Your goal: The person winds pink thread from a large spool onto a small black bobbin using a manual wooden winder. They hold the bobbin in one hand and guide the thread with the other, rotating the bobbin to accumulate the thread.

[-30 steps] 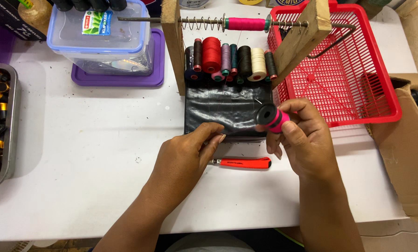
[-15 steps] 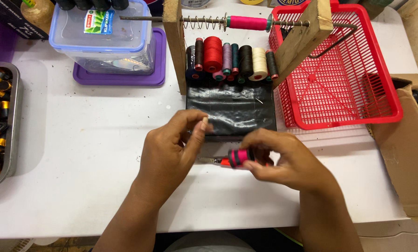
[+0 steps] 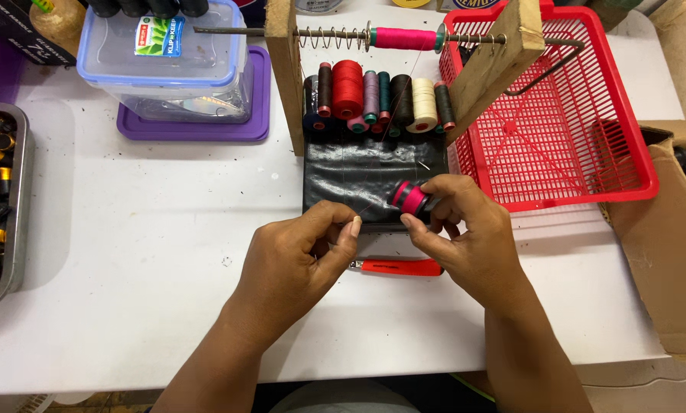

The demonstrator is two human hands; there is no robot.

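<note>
Centrally, right hand (image 3: 465,229) pinches pink bobbin (image 3: 412,197) beside red basket (image 3: 649,180).

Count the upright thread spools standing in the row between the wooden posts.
7 show in the back row: maroon, red, mauve, teal, black, cream, dark red. Dark spools crowded in front and behind may hide more.

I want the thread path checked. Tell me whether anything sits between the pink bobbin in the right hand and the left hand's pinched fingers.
Nothing visible does. The pink bobbin in the right hand and the left hand face each other across open space above the black pad.
</note>
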